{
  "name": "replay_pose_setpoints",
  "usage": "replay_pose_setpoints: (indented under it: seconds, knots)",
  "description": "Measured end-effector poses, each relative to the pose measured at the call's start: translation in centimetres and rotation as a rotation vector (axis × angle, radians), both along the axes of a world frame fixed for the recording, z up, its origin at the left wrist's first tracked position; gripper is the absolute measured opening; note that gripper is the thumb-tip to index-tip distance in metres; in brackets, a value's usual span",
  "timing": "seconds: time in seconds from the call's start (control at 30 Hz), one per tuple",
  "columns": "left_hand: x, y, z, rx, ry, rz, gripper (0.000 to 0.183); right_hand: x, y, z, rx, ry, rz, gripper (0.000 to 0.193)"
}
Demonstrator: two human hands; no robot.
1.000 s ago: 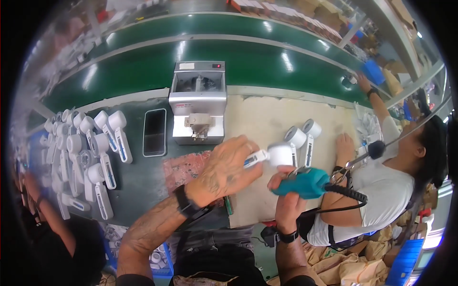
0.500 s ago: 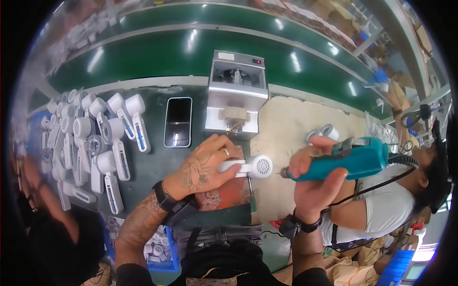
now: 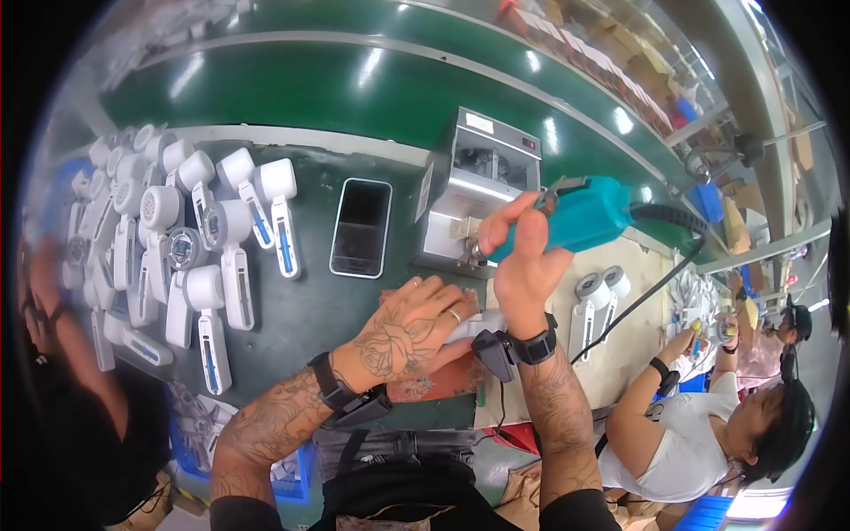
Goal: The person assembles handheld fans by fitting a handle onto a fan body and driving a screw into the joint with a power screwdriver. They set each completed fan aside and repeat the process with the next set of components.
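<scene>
My right hand (image 3: 529, 279) is wrapped round a teal electric screwdriver (image 3: 589, 217), held roughly level. Its tip end is at the front of a metal screw feeder (image 3: 447, 234); whether it touches cannot be made out. With closed fingers, my left hand (image 3: 403, 336) holds a white handheld fan (image 3: 467, 328) down on a reddish-brown pad (image 3: 434, 386). My right wrist and its strap hide much of the fan's head.
Many white handheld fans (image 3: 235, 288) lie at the left. A phone (image 3: 361, 228) lies between them and the feeder. Two more fans (image 3: 584, 314) rest on the pale board at right. The screwdriver's cable (image 3: 642, 296) hangs beside my right arm. Co-workers (image 3: 682, 434) sit nearby.
My right hand has carried the screwdriver up and left, from beside the fan's head to the feeder's front. My left hand still holds the fan. The view has shifted; two fans at right show more fully.
</scene>
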State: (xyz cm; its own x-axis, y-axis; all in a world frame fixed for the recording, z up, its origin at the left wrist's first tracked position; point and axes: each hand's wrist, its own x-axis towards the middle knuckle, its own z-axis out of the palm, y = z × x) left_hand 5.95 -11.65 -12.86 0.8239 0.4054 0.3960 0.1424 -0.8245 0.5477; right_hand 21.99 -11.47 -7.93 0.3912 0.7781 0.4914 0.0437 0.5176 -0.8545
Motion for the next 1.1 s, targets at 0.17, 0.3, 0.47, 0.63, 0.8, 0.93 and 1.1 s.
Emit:
replay_pose_setpoints:
  seconds: [0.17,0.3,0.47,0.63,0.8,0.93,1.1]
  knots:
    - [-0.3,0.3,-0.2,-0.067,0.032,0.01,0.045,-1.2,-1.3,1.0,-0.176,-0.029,-0.016,0.045]
    - [0.1,0.3,-0.1,-0.063,0.038,0.01,0.046,-0.2,-5.5,1.7,-0.164,0.038,0.016,0.06]
    - [0.6,0.1,-0.5,-0.01,-0.097,0.079,0.041,0.0,-7.0,1.3,-0.174,0.002,-0.039,0.063]
    - [0.4,0.1,-0.4,-0.03,-0.061,0.078,0.04,0.1,-6.9,0.6,-0.159,0.025,-0.018,0.061]
    - [0.4,0.1,0.0,-0.05,-0.014,0.063,0.04,0.2,-6.9,-0.9,-0.166,0.046,0.012,0.051]
    - [0.4,0.0,0.3,0.009,0.032,0.046,0.046,0.3,-6.6,-1.0,-0.144,0.075,0.04,0.048]
    - [0.3,0.0,0.3,0.013,0.04,0.044,0.046,0.0,-6.6,-1.0,-0.145,0.045,0.032,0.047]
